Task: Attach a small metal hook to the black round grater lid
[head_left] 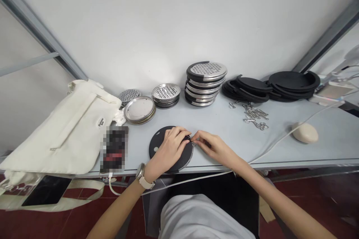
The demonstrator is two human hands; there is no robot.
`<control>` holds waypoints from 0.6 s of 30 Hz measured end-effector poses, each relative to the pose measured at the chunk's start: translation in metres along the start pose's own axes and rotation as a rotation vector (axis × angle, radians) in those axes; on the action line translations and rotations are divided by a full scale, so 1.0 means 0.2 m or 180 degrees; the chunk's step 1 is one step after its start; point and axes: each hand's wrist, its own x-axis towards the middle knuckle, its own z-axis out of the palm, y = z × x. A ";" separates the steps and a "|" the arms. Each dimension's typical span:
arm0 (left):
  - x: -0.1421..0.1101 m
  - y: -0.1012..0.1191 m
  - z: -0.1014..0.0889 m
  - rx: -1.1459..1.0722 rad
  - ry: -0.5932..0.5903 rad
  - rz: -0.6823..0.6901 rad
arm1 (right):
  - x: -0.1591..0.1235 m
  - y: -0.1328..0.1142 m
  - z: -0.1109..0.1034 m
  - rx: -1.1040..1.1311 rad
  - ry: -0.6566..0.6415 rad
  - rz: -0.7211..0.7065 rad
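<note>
A round black disc [156, 140] with a pale dot lies near the table's front edge, partly covered by my left hand [174, 142]. The fingers of that hand are bent over the disc and gripping at its right edge. From the right, my right hand [211, 145] meets them there, thumb and forefinger pinched on a small shiny metal piece [193, 143] at the rim. Its exact shape is hidden by my fingers. Similar silver clasps [254, 114] lie loose in a pile further right.
Behind stand a tall stack of black-rimmed grater discs [209, 71], smaller grater discs [166, 92] and plain metal discs [139, 109]. Black round holders [293, 80] are piled at right. A white cable [269, 149] crosses near a cream rounded object [305, 133]. A white bag [75, 130] and phone [113, 149] lie left.
</note>
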 end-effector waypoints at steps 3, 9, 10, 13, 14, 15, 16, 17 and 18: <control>0.00 0.00 0.00 -0.0002 0.0005 0.0005 | 0.00 0.00 0.00 0.0010 -0.0001 0.0004; 0.01 0.01 0.00 -0.0151 -0.0073 0.0009 | -0.01 0.00 0.01 0.0130 0.0074 0.0048; 0.01 0.01 0.00 -0.0173 -0.0069 0.0013 | -0.01 0.00 0.01 0.0178 0.0078 0.0078; 0.01 0.01 -0.01 -0.0193 -0.0054 0.0013 | 0.00 0.00 0.01 0.0302 0.0062 0.0153; 0.01 0.01 -0.01 -0.0186 -0.0046 0.0014 | 0.00 0.00 0.01 0.0320 0.0061 0.0163; 0.01 0.01 -0.01 -0.0172 -0.0042 0.0015 | 0.00 0.00 0.01 0.0330 0.0061 0.0169; 0.01 0.00 -0.01 -0.0154 -0.0040 0.0013 | 0.00 0.00 0.00 0.0340 0.0058 0.0175; 0.01 0.00 -0.01 -0.0132 -0.0029 0.0014 | 0.00 0.00 0.00 0.0354 0.0050 0.0182; 0.01 0.00 -0.01 -0.0103 -0.0016 0.0010 | 0.00 0.01 0.00 0.0370 0.0033 0.0187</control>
